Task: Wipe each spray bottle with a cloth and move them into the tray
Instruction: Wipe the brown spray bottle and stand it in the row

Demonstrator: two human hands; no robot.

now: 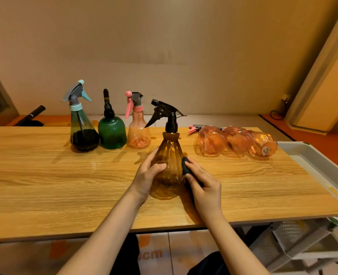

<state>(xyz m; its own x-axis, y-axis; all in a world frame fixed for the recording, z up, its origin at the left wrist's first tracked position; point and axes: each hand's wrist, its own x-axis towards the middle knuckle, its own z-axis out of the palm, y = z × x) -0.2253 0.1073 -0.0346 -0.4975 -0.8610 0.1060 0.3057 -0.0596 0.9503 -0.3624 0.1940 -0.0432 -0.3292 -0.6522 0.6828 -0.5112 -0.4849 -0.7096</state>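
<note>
- Far left, standing on the wooden table (45, 175): a tall teal-tinted spray bottle (80, 124) with a pale blue trigger, dark sediment or liquid low inside.
- Just beside it, a squat green ribbed bottle (112, 132) with a black pump top; then a pink spray bottle (138, 130), upright. All three stand apart from the hands, not in the tray.
- Centre: left hand (146, 175) wraps the belly of the amber spray bottle (169, 155), fingers curled round its left flank, holding it upright on the table.
- Right hand (204, 187) pinches a dark cloth (185, 165) against the bottle's right flank; wiping is the step in hand, by my reading.
- Right of centre: three pink bottles (237, 141) lie on their sides, touching one another. Whether these are wiped, I cannot tell.
- Far right edge: the white tray (311, 155), seemingly empty in the part visible.
- Risks: ribbed plastic is slick, and a hard push with the cloth could tip the bottle toward the left hand's open side; its trigger nozzle points toward the pink upright and could knock it; the lying bottles may roll if bumped on the way to the tray.
</note>
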